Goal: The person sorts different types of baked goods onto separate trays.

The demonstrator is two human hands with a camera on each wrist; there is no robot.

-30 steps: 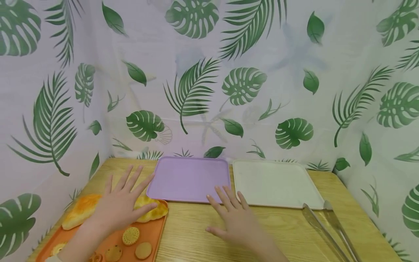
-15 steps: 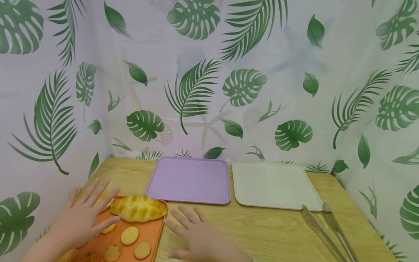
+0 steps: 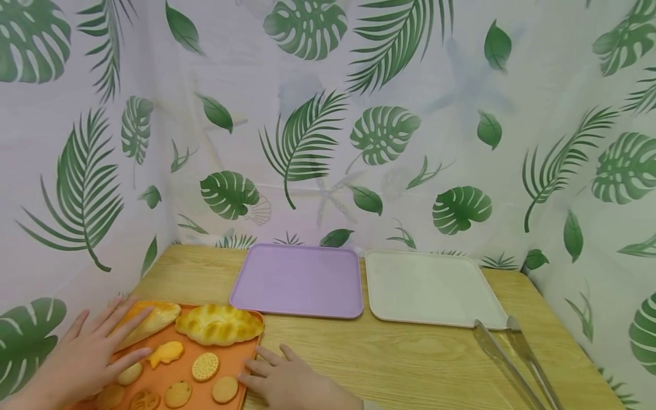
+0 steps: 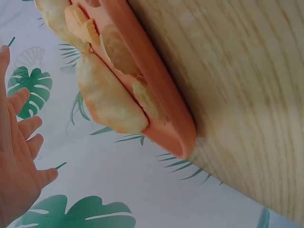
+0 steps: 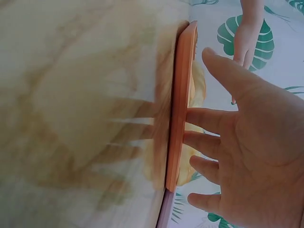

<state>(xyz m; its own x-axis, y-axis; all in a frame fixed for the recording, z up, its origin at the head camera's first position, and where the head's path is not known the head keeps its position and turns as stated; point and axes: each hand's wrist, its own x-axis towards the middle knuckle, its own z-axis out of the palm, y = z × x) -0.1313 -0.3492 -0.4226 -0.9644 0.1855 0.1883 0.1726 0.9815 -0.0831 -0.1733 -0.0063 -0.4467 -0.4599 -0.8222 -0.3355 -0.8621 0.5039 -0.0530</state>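
Observation:
An orange tray [image 3: 234,359] lies at the front left of the table. A braided bread [image 3: 220,324], a long bread [image 3: 156,318], a fish-shaped biscuit [image 3: 166,354] and several round biscuits [image 3: 205,367] sit on it. My left hand [image 3: 84,361], fingers spread, is over the tray's left side and partly hides the long bread. The left wrist view shows that hand [image 4: 19,156] apart from the tray. At the tray's right edge is my right hand [image 3: 289,377]. In the right wrist view its extended fingertips [image 5: 192,115] meet the orange rim [image 5: 178,109].
Behind the orange tray lies a purple tray [image 3: 297,282], with a white tray [image 3: 433,290] to its right. Metal tongs [image 3: 517,359] rest at the right, tips near the white tray. A leaf-printed curtain [image 3: 328,142] stands around the wooden table [image 3: 400,364].
Both hands have moved left and down toward the orange tray. My left hand went to its left side, my right hand to its right edge, uncovering both breads more. The trays have stayed put.

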